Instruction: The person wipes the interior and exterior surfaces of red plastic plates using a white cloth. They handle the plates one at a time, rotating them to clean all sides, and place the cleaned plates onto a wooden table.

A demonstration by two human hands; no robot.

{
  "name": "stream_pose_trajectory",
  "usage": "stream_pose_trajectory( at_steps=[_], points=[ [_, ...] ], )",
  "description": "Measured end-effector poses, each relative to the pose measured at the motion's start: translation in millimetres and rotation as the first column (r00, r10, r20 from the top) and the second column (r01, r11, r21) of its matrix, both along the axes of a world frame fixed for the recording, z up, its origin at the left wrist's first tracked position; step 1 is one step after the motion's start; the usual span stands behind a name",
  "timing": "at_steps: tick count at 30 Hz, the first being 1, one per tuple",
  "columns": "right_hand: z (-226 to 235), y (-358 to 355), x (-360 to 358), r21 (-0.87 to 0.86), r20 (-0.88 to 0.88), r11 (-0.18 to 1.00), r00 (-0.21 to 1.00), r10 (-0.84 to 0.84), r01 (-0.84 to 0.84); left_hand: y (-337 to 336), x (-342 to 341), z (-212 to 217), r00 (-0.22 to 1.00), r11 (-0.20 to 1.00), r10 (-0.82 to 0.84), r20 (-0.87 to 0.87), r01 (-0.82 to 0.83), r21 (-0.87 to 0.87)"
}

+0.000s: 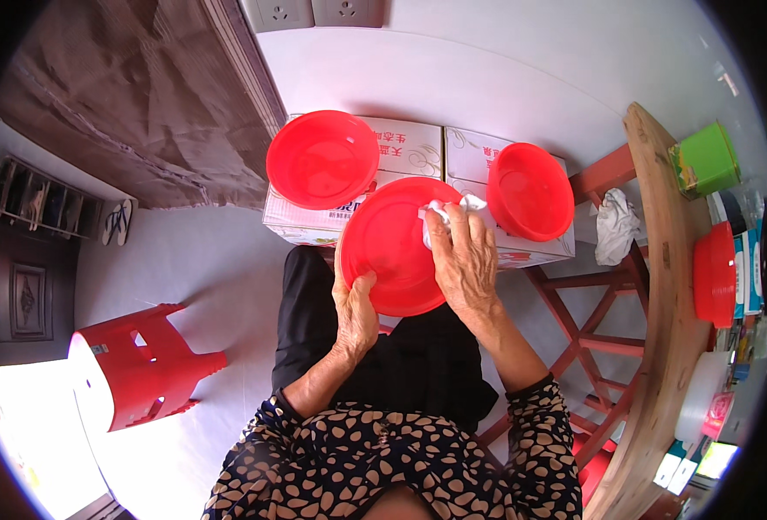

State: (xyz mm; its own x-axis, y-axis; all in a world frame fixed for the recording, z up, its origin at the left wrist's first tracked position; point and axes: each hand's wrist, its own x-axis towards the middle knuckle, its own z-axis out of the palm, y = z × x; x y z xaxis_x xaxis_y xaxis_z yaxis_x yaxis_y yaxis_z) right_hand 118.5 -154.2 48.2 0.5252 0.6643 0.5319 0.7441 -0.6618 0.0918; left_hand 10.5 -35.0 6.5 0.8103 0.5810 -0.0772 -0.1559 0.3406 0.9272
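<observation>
Gripping the lower left rim of a red bowl (392,247) over my lap, my left hand (355,314) has its fingers curled shut around the edge. My right hand (464,260) lies flat inside it, fingers pressing a white cloth (447,211) against the bowl. Beyond it, two more red bowls (323,159) (530,191) rest on cardboard boxes (418,147). A wooden table (665,260) curves along my right.

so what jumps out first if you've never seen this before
Dead centre, a red bowl is gripped at its lower rim by the left hand, while the right hand presses a white cloth into it. Two more red bowls sit on cardboard boxes just beyond. A red stool lies tipped over on the floor at lower left.
</observation>
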Motion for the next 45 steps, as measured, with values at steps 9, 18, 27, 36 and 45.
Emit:
stream_pose_trajectory(
  at_steps=[9,18,27,36,45],
  points=[
    [-14.2,0.1,-48.5,0.204,-0.482,0.97,0.849,0.216,-0.132,2.9,-4.5,-12.1,1.0,0.996,-0.015,-0.027,0.012,-0.092],
    [-3.4,14.7,-12.7,0.229,-0.222,0.973,0.975,0.03,0.023,-6.0,-1.2,-4.1,0.999,0.983,0.037,0.009,-0.035,-0.181],
    [-12.8,13.1,-37.7,0.247,-0.499,0.952,0.818,0.286,-0.182,-0.7,-4.8,-5.6,1.0,0.961,-0.012,0.015,0.016,-0.275],
    [4.8,42.9,-9.9,0.271,-0.272,0.963,0.96,0.067,0.01,-3.3,-6.3,2.8,0.993,0.957,-0.099,0.067,0.113,-0.267],
    [-8.9,23.6,-35.2,0.184,-0.441,0.861,0.743,0.504,-0.475,8.1,-10.3,-5.8,0.994,0.968,-0.112,0.019,0.114,-0.224]
  ],
)
